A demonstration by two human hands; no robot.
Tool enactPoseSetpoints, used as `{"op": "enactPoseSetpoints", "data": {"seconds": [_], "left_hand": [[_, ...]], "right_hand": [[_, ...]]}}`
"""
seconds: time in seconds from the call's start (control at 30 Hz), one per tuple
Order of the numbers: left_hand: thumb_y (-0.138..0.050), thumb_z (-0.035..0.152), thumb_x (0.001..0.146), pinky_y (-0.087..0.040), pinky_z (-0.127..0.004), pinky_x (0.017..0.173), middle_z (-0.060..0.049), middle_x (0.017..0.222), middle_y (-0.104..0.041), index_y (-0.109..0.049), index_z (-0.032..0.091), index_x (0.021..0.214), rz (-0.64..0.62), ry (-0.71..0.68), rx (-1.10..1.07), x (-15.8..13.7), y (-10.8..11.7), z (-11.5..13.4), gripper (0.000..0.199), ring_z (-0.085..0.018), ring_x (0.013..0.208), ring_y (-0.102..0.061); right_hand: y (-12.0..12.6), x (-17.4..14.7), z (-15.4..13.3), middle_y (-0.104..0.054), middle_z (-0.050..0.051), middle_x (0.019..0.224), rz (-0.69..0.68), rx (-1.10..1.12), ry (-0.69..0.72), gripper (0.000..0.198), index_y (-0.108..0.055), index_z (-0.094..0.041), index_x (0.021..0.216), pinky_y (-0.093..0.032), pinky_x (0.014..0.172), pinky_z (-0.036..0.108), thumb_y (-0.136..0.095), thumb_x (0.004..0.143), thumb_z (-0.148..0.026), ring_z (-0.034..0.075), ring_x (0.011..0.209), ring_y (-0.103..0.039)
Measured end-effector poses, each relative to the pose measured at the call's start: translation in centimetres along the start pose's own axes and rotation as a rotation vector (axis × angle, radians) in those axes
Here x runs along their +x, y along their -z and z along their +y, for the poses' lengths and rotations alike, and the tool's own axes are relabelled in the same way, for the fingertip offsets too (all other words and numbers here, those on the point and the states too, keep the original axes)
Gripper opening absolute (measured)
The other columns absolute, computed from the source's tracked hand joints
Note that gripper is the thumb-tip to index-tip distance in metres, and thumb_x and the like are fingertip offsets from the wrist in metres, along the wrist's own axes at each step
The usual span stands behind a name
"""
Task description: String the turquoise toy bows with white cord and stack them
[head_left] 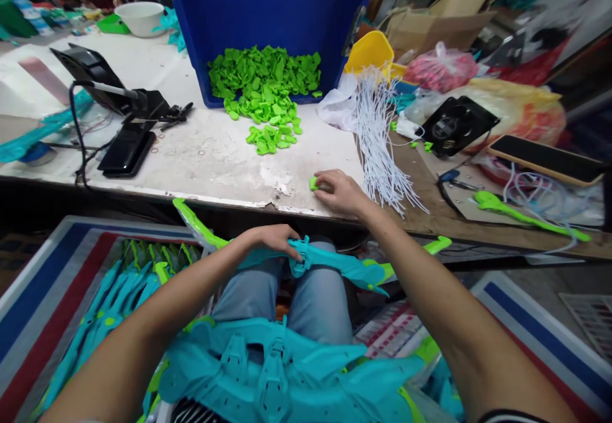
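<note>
Across my knees lies a long teal plastic bow-shaped part [342,263] with bright green curved ends. My left hand [280,239] is closed on its middle, beside a raised bracket. At the table's front edge, my right hand [340,192] pinches a small green plastic piece [313,184]; the fingers partly cover it. Several more teal bow-shaped parts [306,375] lie in my lap, close to my body. A heap of small green plastic pieces [265,81] spills from a tipped blue bin [277,8] onto the white tabletop [215,168].
White cords [377,142] hang over the table beside my right hand. Farther right are a black fan [456,123], a phone [545,155] and a green strip [530,214]. A black stand [115,91] stands left. Striped containers flank my legs; the left one holds teal parts [109,295].
</note>
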State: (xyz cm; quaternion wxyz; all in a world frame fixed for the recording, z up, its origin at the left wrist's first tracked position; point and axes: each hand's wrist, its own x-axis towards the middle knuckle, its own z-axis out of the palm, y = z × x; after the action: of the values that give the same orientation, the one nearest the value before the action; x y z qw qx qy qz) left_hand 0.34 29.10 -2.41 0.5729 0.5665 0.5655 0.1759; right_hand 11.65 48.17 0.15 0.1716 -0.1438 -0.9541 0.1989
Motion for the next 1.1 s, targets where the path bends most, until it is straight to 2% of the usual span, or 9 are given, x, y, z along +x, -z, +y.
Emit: {"op": "enactPoseSetpoints", "data": {"seconds": [0.07,0.17,0.27,0.37,0.5,0.67,0.73,0.9,1.1], "left_hand": [[-0.071,0.05,0.063,-0.038,-0.023,0.058,0.001,0.062,-0.059,-0.062,0.013,0.072,-0.012,0.031,-0.066,0.0,0.0,0.0,0.039,-0.013,0.059,-0.053],[-0.068,0.054,0.066,-0.04,-0.024,0.059,-0.001,0.065,-0.061,-0.064,0.012,0.076,-0.03,0.048,-0.137,-0.1,0.1,-0.1,0.044,-0.014,0.061,-0.054],[-0.069,0.053,0.067,-0.041,-0.024,0.061,-0.001,0.07,-0.063,-0.066,0.011,0.08,-0.002,0.026,-0.152,-0.1,0.3,-0.4,0.044,-0.014,0.064,-0.055],[-0.071,0.05,0.066,-0.041,-0.023,0.063,-0.001,0.075,-0.064,-0.068,0.011,0.086,0.016,0.017,-0.191,-0.1,0.3,-0.6,0.044,-0.014,0.068,-0.055],[-0.069,0.052,0.067,-0.042,-0.024,0.062,-0.002,0.073,-0.063,-0.066,0.011,0.09,-0.021,0.028,-0.228,-0.1,0.2,-0.6,0.048,-0.013,0.065,-0.055],[-0.066,0.059,0.067,-0.04,-0.024,0.059,0.0,0.065,-0.059,-0.065,0.01,0.087,-0.031,0.008,-0.21,0.2,-0.2,-0.7,0.053,-0.012,0.059,-0.052],[-0.064,0.059,0.068,-0.039,-0.023,0.058,0.0,0.064,-0.058,-0.066,0.01,0.086,-0.028,0.003,-0.201,0.2,-0.2,-0.8,0.052,-0.012,0.058,-0.05],[-0.062,0.054,0.07,-0.038,-0.023,0.061,-0.001,0.069,-0.06,-0.067,0.009,0.085,0.003,-0.032,-0.114,0.2,-0.1,-0.7,0.047,-0.013,0.063,-0.05],[-0.07,0.053,0.059,-0.033,-0.022,0.058,0.002,0.064,-0.052,-0.061,0.01,0.075,0.02,-0.094,0.056,0.3,-0.3,-0.6,0.046,-0.012,0.063,-0.044]], "right_hand": [[0.0,-0.2,-0.4,-0.068,0.009,0.101,-0.017,-0.037,0.005,0.008,-0.064,-0.019,0.082,-0.046,0.089,0.04,-0.061,0.075,-0.022,0.025,0.099,-0.058],[0.0,-1.7,-2.2,-0.069,0.009,0.098,0.055,-0.069,-0.009,0.012,-0.065,-0.02,0.09,-0.047,0.087,0.041,-0.059,0.08,-0.024,0.026,0.096,-0.058],[-0.2,-5.9,-5.1,-0.068,0.009,0.105,0.128,-0.021,0.094,0.019,-0.064,-0.021,0.102,-0.048,0.087,0.04,-0.055,0.087,-0.03,0.024,0.098,-0.059],[-1.3,-11.4,-7.6,-0.069,0.01,0.108,0.095,-0.04,0.257,0.021,-0.065,-0.02,0.104,-0.051,0.081,0.039,-0.055,0.09,-0.032,0.024,0.097,-0.061],[-3.9,-15.9,-8.3,-0.069,0.011,0.109,0.073,-0.146,0.339,0.019,-0.067,-0.021,0.104,-0.053,0.076,0.039,-0.057,0.09,-0.027,0.024,0.096,-0.062],[-5.8,-15.9,-7.9,-0.071,0.013,0.102,0.279,-0.283,0.501,0.016,-0.067,-0.014,0.099,-0.052,0.07,0.035,-0.063,0.086,-0.022,0.023,0.09,-0.061],[-6.0,-15.6,-8.0,-0.07,0.014,0.1,0.329,-0.312,0.513,0.015,-0.067,-0.011,0.095,-0.051,0.07,0.034,-0.065,0.085,-0.021,0.023,0.089,-0.06],[-5.8,-15.6,-8.6,-0.07,0.011,0.098,0.333,-0.37,0.484,0.012,-0.068,-0.014,0.092,-0.047,0.069,0.034,-0.065,0.086,-0.023,0.022,0.089,-0.057],[-5.6,-15.6,-9.2,-0.07,0.009,0.099,0.313,-0.427,0.444,0.012,-0.068,-0.014,0.092,-0.043,0.073,0.035,-0.062,0.087,-0.022,0.022,0.091,-0.055]]}}
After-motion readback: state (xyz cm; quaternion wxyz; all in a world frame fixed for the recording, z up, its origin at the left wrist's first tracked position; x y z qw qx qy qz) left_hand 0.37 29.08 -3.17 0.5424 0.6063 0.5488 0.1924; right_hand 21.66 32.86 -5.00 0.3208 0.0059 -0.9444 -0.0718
